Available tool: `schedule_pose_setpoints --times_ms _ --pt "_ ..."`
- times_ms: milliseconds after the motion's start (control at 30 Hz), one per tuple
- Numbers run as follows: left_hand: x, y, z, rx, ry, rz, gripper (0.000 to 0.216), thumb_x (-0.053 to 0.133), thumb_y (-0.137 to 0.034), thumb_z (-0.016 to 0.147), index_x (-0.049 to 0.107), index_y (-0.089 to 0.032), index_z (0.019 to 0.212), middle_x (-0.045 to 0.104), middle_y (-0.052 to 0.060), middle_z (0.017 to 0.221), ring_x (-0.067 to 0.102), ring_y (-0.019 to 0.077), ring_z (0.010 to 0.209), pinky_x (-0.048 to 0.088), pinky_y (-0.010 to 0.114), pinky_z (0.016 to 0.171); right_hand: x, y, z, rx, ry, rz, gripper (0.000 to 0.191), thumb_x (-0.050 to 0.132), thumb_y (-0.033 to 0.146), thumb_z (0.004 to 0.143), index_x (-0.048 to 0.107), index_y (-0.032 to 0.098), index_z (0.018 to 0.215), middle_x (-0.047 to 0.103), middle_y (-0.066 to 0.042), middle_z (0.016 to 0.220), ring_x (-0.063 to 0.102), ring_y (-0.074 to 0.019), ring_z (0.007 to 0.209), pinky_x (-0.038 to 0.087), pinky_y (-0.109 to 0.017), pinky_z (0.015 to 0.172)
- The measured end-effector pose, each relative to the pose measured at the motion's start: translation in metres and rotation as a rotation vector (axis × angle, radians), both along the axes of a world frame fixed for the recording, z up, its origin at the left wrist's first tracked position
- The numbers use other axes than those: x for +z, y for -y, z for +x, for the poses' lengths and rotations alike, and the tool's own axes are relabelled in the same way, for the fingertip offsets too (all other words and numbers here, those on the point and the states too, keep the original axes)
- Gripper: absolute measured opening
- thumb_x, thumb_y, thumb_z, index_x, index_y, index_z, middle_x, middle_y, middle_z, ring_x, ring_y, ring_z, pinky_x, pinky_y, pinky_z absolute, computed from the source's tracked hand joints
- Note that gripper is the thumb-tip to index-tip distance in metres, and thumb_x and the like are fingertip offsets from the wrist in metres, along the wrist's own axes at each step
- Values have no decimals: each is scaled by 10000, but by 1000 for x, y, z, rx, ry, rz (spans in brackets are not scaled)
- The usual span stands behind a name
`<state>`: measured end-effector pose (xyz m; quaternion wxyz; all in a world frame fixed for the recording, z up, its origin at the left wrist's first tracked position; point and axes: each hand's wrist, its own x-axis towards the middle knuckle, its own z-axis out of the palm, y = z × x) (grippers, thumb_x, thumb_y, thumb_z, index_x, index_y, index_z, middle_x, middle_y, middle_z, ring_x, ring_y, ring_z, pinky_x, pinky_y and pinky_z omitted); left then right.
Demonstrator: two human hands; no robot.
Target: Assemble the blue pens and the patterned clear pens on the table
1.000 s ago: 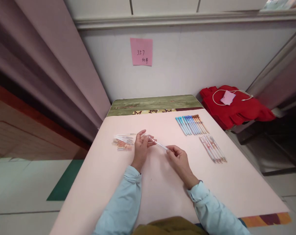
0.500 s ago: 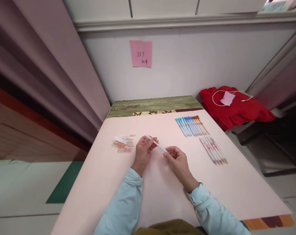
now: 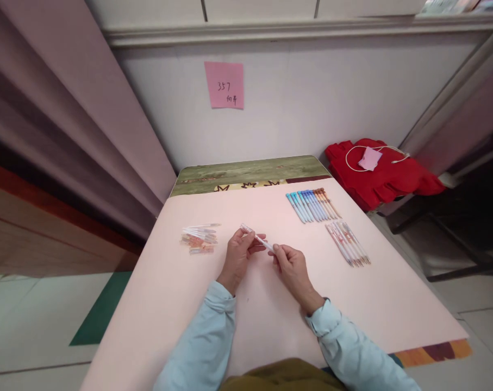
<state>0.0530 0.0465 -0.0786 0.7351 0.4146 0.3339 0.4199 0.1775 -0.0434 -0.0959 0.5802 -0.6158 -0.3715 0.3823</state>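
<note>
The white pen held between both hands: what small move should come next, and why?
Probably push its ends gently together. The left hand and right hand each pinch one end of the white pen above the table; loose parts lie piled at left, whole pens in tidy rows at right. Whether its pieces are seated is too small to tell.

Pen: thin white pen [image 3: 257, 239] is vanishing into the right hand [image 3: 291, 264].
Heap: small clear-and-orange heap [image 3: 199, 240] by the pale pink tabletop [image 3: 372, 304]'s left edge is showing too small to identify.
Sleeves: pale blue sleeves [image 3: 205, 336] are running off the bottom edge.
</note>
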Motion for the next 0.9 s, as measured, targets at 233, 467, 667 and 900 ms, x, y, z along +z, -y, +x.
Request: schedule_pose_setpoints --times_ms 233,467,667,900 --pt "1 6 4 -5 -15 19 324 675 -429 817 536 -172 957 724 113 944 705 201 856 575 266 643 -2 0 3 -16 169 12 461 479 527 912 691 168 716 424 43 505 393 -120 488 308 -241 499" --pt "3 9 6 79 21 25 298 672 -412 827 514 -186 940 722 75 899 702 153 784 571 247 676 3 1 -1 -51 53 75 317 572 463 884 633 179 1012 559 32 613 505 -130 545 415 -239 544" --pt "3 8 5 120 39 3 319 692 -414 810 522 -186 957 724 74 908 700 150 818 560 232 683 3 2 -4 -60 62 66 286 672 443 814 623 193 944 659 -17 699 586 -148 595 483 -258 586" --pt "6 17 10 76 24 -24 322 673 -439 820 521 -192 960 723 101 979 701 187 891 548 221 620 4 3 -2 -58 58 25 428 520 569 895 623 191 724 662 -36 610 572 -142 505 468 -248 521"
